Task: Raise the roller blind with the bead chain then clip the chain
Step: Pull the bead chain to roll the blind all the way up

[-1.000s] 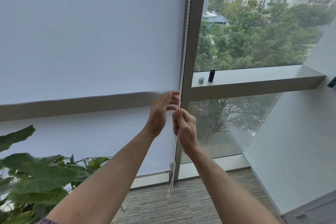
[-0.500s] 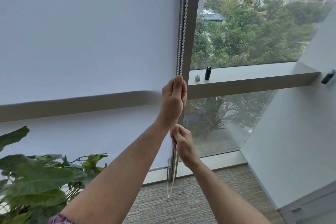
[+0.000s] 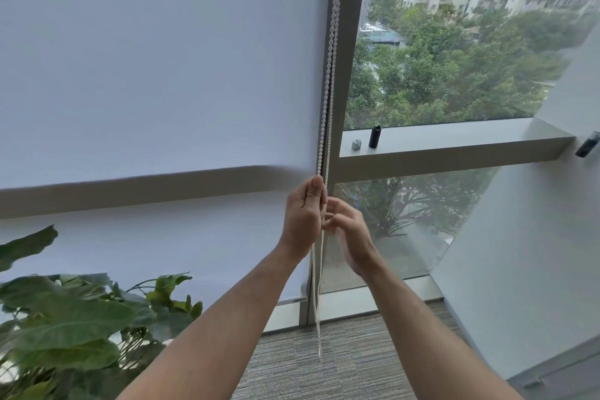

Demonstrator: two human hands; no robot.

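Raising step in hand: white fabric roller blind (image 3: 162, 58) still nearly fully lowered. Left hand (image 3: 303, 217) pinching white bead chain (image 3: 328, 75) beside grey window frame (image 3: 352, 42); right hand (image 3: 349, 230) loosely spread, blurred. Next: further hand-over-hand pulls, clipping afterwards.

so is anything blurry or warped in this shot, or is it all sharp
Head view: the right hand is smeared with motion blur, while the left hand gripping the bead chain is fairly crisp. The blind has a soft, blurred bottom edge near the chain. The wide lens bends the window frame. Flat overcast daylight, no glare.
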